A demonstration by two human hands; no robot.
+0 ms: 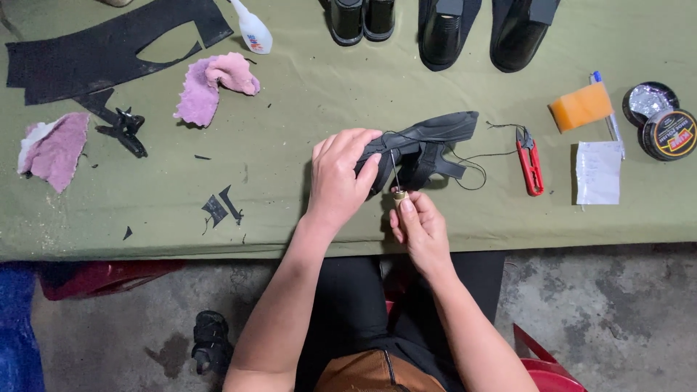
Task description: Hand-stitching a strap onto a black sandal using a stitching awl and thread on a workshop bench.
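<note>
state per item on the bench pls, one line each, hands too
left hand: fingers closed on the black leather piece
right hand: gripping the awl, tip against the leather
black thread: loose, trailing from the leather
red snips: lying flat, untouched
polish tin: open, lid beside it
glue bottle: lying on its side, capped

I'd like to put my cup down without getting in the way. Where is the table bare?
Bare cloth lies between the pink rag and the left hand, and along the near edge right of the right hand, below the red snips. The far edge with the shoes and the tins is crowded.
</note>
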